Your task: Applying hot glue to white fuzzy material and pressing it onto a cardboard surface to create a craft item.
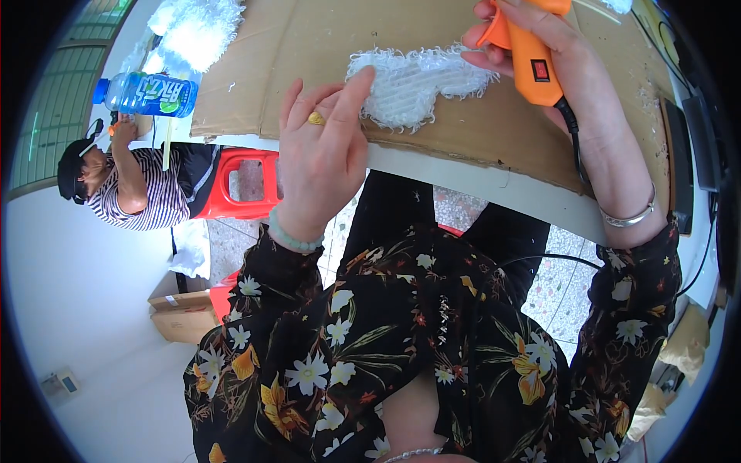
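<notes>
My right hand (552, 46) is wrapped round an orange glue gun (536, 68), which has a red switch and a black cord leaving its handle end. A small piece of white, fringed, ribbed fabric (401, 91) lies flat on the brown cardboard (282, 69) between my hands. Over its left edge is my left hand (324, 147), fingers apart and nothing visible in them; I cannot tell whether the index fingertip touches the fabric. The fingers of my right hand hang close to the fabric's right end. The gun's nozzle is out of sight.
A pile of white fringed pieces (197, 31) sits at the far left, with a blue-labelled bottle (147, 95) beside it. Another person (143, 181) in a striped shirt sits to the left near a red stool (245, 184). Black cables (698, 255) run along the right.
</notes>
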The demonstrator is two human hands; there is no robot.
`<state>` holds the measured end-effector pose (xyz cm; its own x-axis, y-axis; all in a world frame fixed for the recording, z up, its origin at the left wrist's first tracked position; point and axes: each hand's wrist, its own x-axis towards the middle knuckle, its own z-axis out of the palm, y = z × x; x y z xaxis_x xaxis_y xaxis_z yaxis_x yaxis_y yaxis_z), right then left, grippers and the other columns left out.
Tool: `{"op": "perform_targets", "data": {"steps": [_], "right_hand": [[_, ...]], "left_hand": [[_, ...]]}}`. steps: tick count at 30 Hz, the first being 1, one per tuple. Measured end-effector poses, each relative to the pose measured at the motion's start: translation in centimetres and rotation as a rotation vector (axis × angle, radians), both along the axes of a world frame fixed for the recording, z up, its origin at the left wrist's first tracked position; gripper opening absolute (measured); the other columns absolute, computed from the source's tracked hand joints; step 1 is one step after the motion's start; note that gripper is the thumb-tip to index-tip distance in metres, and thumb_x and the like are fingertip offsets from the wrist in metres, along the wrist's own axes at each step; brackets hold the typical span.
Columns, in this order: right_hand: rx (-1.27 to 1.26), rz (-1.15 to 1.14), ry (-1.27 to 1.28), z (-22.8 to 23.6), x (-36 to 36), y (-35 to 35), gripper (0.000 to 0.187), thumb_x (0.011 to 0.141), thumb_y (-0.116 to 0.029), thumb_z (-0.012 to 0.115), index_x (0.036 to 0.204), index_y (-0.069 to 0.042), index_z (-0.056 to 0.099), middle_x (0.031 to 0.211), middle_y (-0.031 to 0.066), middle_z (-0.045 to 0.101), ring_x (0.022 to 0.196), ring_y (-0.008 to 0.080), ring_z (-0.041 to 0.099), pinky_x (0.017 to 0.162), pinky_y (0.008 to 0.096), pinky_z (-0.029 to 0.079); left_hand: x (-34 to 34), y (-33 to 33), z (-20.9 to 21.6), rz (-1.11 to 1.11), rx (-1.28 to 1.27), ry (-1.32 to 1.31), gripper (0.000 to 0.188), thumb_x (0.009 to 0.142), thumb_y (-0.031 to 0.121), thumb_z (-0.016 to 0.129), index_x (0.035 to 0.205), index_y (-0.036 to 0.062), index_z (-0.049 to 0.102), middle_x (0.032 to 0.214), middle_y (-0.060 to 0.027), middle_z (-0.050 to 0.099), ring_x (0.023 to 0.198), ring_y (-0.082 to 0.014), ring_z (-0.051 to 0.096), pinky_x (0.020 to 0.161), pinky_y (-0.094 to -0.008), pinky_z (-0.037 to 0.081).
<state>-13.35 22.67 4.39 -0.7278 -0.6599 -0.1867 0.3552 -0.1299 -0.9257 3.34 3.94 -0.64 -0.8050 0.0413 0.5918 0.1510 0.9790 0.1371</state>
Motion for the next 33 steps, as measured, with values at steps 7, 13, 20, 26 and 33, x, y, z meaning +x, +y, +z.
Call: {"op": "perform_targets", "data": {"steps": [7, 13, 20, 26, 33], "right_hand": [[-0.072, 0.014, -0.001, -1.2, -0.3, -0.4, 0.021, 0.095, -0.019, 0.054, 0.099, 0.001, 0.058, 0.085, 0.0129, 0.065, 0.075, 0.0178, 0.063, 0.069, 0.0265, 0.051], [-0.045, 0.024, 0.017, -1.1, -0.4, -0.3, 0.02, 0.095, -0.019, 0.054, 0.098, 0.001, 0.057, 0.084, 0.0133, 0.065, 0.073, 0.0182, 0.062, 0.068, 0.0262, 0.05], [-0.045, 0.031, 0.013, -1.2, -0.5, -0.4, 0.021, 0.095, -0.02, 0.055, 0.099, 0.0, 0.058, 0.086, 0.0133, 0.065, 0.074, 0.0179, 0.063, 0.069, 0.0263, 0.051], [-0.007, 0.006, -0.001, -0.9, -0.2, -0.5, 0.022, 0.095, -0.022, 0.055, 0.1, -0.001, 0.057, 0.087, 0.0131, 0.066, 0.076, 0.0179, 0.064, 0.071, 0.0258, 0.051], [0.015, 0.024, 0.016, -0.7, -0.2, -0.7, 0.022, 0.095, -0.022, 0.055, 0.101, -0.001, 0.057, 0.088, 0.0136, 0.066, 0.078, 0.0181, 0.064, 0.072, 0.0258, 0.051]], "left_hand": [[-0.1, -1.5, 0.7, -0.01, 0.532, 0.117, 0.051, 0.08, -0.007, 0.055, 0.13, 0.0052, 0.052, 0.093, -0.0073, 0.065, 0.095, -0.0194, 0.06, 0.093, -0.034, 0.043], [1.0, -1.8, 0.2, 0.046, 0.226, 0.243, 0.041, 0.082, -0.006, 0.061, 0.122, 0.0006, 0.057, 0.089, -0.0074, 0.066, 0.084, -0.0142, 0.063, 0.074, -0.0232, 0.048], [0.7, -0.9, -0.5, -0.001, 0.424, 0.188, 0.036, 0.086, -0.002, 0.061, 0.121, -0.0002, 0.056, 0.1, -0.0122, 0.066, 0.085, -0.0194, 0.066, 0.07, -0.0252, 0.05], [0.1, 0.8, -0.4, -0.21, 0.471, -0.021, 0.044, 0.092, 0.009, 0.057, 0.131, -0.0046, 0.042, 0.127, -0.0219, 0.053, 0.099, -0.0313, 0.065, 0.084, -0.0351, 0.051], [0.9, 0.0, 0.5, -0.28, 0.668, 0.221, 0.048, 0.09, 0.012, 0.059, 0.133, -0.0018, 0.041, 0.129, -0.0207, 0.053, 0.106, -0.0319, 0.063, 0.096, -0.0437, 0.045]]}}
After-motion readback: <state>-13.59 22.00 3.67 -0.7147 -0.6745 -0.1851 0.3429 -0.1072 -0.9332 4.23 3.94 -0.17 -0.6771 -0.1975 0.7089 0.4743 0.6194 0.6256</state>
